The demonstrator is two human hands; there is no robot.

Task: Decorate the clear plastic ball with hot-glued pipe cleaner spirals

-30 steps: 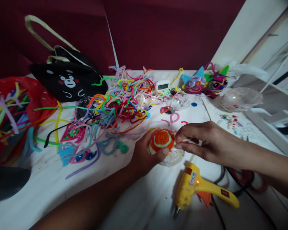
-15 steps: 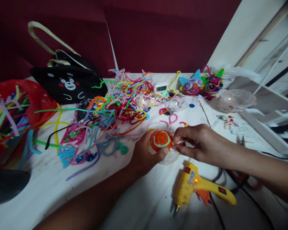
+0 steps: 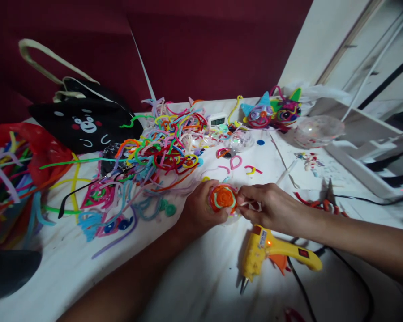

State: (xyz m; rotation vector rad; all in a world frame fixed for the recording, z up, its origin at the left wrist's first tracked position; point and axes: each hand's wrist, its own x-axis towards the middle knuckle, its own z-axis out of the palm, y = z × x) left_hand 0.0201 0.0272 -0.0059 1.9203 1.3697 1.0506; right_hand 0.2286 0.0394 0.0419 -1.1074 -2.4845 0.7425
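My left hand [image 3: 199, 208] is closed around a small clear ball-like craft piece with an orange pipe-cleaner spiral [image 3: 223, 196] on top. A pale green strand runs along the spiral's edge. My right hand [image 3: 268, 206] pinches at the right side of this piece, thumb and finger together on what looks like a thin pale strand; its far end is hidden. Just in front of the hands, a yellow hot glue gun [image 3: 255, 252] rests on the table, nozzle toward me, with its light glowing orange.
A tangled heap of pipe cleaners [image 3: 168, 147] lies behind the hands, near a white digital timer [image 3: 217, 120]. Left are a black bag [image 3: 83, 120] and a red bag [image 3: 50, 154] of pipe cleaners. Pliers [image 3: 329, 194], a clear bowl [image 3: 319, 132] and two decorated balls [image 3: 260, 117] stand right.
The view has shifted slightly, bringing the pliers out from behind my right forearm. Both hands keep their hold, and the orange-topped piece has tilted or turned a little.
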